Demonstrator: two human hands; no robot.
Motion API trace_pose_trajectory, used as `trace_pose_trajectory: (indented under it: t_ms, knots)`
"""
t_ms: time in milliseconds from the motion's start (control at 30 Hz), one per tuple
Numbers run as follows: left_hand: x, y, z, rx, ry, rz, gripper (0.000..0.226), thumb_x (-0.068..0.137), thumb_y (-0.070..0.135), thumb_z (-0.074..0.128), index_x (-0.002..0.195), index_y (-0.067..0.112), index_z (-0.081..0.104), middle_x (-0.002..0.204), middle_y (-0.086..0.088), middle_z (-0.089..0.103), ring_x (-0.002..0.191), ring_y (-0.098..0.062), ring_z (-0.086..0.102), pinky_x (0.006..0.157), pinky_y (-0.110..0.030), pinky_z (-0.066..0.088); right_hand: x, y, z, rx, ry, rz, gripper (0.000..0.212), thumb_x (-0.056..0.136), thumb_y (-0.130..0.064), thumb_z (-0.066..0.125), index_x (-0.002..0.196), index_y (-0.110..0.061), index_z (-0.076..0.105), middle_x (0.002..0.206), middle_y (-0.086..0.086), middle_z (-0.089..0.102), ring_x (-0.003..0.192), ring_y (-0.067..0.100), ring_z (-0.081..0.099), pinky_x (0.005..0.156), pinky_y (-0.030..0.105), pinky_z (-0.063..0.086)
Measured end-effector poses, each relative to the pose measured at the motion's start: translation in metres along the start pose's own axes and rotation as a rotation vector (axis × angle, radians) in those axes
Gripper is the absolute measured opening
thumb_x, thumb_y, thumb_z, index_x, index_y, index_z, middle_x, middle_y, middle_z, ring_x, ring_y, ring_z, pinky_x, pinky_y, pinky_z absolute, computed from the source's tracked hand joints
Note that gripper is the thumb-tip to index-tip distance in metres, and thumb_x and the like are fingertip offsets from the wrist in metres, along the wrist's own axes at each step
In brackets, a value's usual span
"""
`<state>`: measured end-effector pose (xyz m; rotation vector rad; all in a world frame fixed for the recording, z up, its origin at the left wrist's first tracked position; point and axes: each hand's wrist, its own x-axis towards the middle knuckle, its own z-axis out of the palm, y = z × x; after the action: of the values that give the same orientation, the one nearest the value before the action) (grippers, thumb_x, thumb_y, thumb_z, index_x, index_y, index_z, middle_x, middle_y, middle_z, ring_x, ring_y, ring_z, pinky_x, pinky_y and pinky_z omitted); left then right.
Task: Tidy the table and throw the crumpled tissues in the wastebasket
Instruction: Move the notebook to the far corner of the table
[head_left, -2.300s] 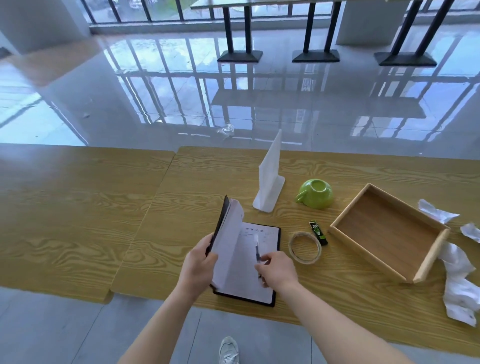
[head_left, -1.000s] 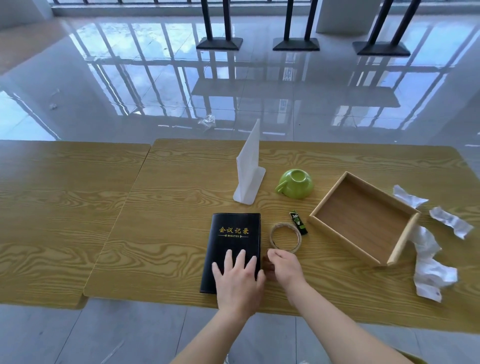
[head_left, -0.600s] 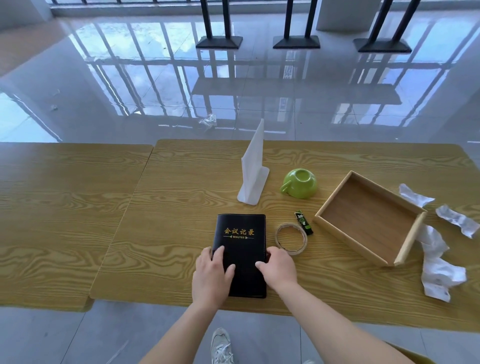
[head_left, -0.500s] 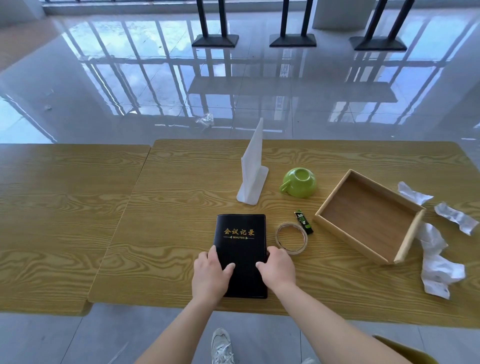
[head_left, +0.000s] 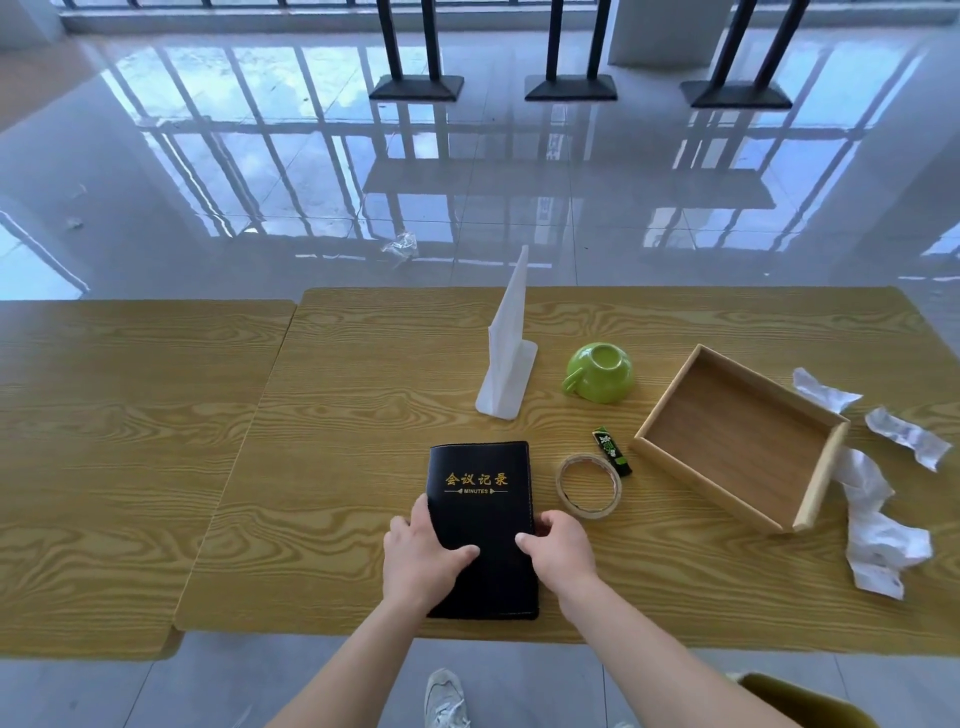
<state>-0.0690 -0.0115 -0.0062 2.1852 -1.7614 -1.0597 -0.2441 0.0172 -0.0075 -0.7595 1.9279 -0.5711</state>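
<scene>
A black notebook (head_left: 480, 499) with gold lettering lies closed near the front edge of the wooden table (head_left: 363, 415). My left hand (head_left: 423, 556) grips its left edge and my right hand (head_left: 561, 545) grips its right edge, thumbs on the cover. Crumpled white tissues lie at the far right: a long one (head_left: 872, 525) beside the wooden tray (head_left: 826, 478), a smaller one (head_left: 906, 436) and another (head_left: 823, 389) behind the tray. No wastebasket is clearly visible.
A roll of tape (head_left: 589, 486), a small green packet (head_left: 613, 451), an upturned green cup (head_left: 600, 371) and a white stand (head_left: 506, 353) sit mid-table. A second table (head_left: 104, 441) adjoins on the left. An olive-coloured object (head_left: 800, 701) shows at the bottom right.
The notebook was open with a pen at its page; it is closed now. Both hands moved from flat on the cover to gripping its two side edges and squared it up.
</scene>
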Motion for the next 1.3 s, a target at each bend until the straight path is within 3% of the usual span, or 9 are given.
trace_pose_trajectory:
  t_ms: [267, 533, 633, 967, 1167, 1300]
  knots:
    - [-0.002, 0.008, -0.009, -0.182, 0.049, 0.125, 0.093, 0.067, 0.045, 0.082, 0.144, 0.035, 0.032, 0.106, 0.001, 0.042, 0.098, -0.014, 0.045, 0.083, -0.026, 0.037, -0.012, -0.012, -0.019, 0.070, 0.048, -0.072, 0.018, 0.087, -0.019, 0.069, 0.105, -0.019, 0.066, 0.100, -0.005, 0.070, 0.095, 0.014, 0.066, 0.088, 0.036, 0.057]
    - [-0.008, 0.048, -0.012, -0.157, 0.016, 0.280, 0.083, 0.071, 0.049, 0.078, 0.142, 0.034, 0.037, 0.102, 0.003, 0.042, 0.100, -0.017, 0.049, 0.084, -0.029, 0.042, -0.030, -0.012, -0.062, 0.237, 0.127, -0.077, 0.012, 0.085, -0.013, 0.072, 0.092, -0.024, 0.070, 0.092, -0.005, 0.075, 0.088, 0.013, 0.071, 0.083, 0.039, 0.061]
    - [-0.010, 0.074, -0.007, -0.139, -0.009, 0.361, 0.079, 0.071, 0.048, 0.079, 0.138, 0.036, 0.040, 0.096, 0.009, 0.038, 0.095, -0.015, 0.047, 0.081, -0.027, 0.039, -0.036, -0.006, -0.088, 0.294, 0.164, -0.080, 0.013, 0.086, -0.013, 0.072, 0.090, -0.025, 0.070, 0.093, -0.004, 0.075, 0.089, 0.012, 0.071, 0.085, 0.038, 0.060]
    - [-0.030, 0.181, 0.039, -0.155, 0.006, 0.513, 0.080, 0.068, 0.047, 0.082, 0.138, 0.035, 0.044, 0.106, 0.002, 0.049, 0.096, -0.009, 0.042, 0.085, -0.024, 0.035, -0.023, 0.019, -0.202, 0.324, 0.244, -0.165, 0.012, 0.085, -0.014, 0.074, 0.089, -0.025, 0.071, 0.091, -0.005, 0.075, 0.088, 0.011, 0.071, 0.085, 0.036, 0.060]
    - [-0.037, 0.237, 0.064, -0.130, -0.014, 0.539, 0.089, 0.072, 0.045, 0.081, 0.146, 0.027, 0.037, 0.110, -0.001, 0.045, 0.108, -0.020, 0.049, 0.093, -0.026, 0.038, -0.010, 0.034, -0.254, 0.350, 0.302, -0.175, 0.009, 0.084, -0.019, 0.074, 0.091, -0.025, 0.072, 0.088, -0.008, 0.076, 0.084, 0.007, 0.072, 0.082, 0.033, 0.061]
    - [-0.026, 0.268, 0.075, -0.138, -0.071, 0.621, 0.078, 0.072, 0.041, 0.081, 0.140, 0.032, 0.043, 0.101, 0.004, 0.043, 0.098, -0.015, 0.047, 0.086, -0.025, 0.037, -0.002, 0.039, -0.275, 0.403, 0.360, -0.152, 0.012, 0.085, -0.018, 0.074, 0.093, -0.027, 0.070, 0.092, -0.005, 0.075, 0.089, 0.010, 0.072, 0.084, 0.036, 0.061]
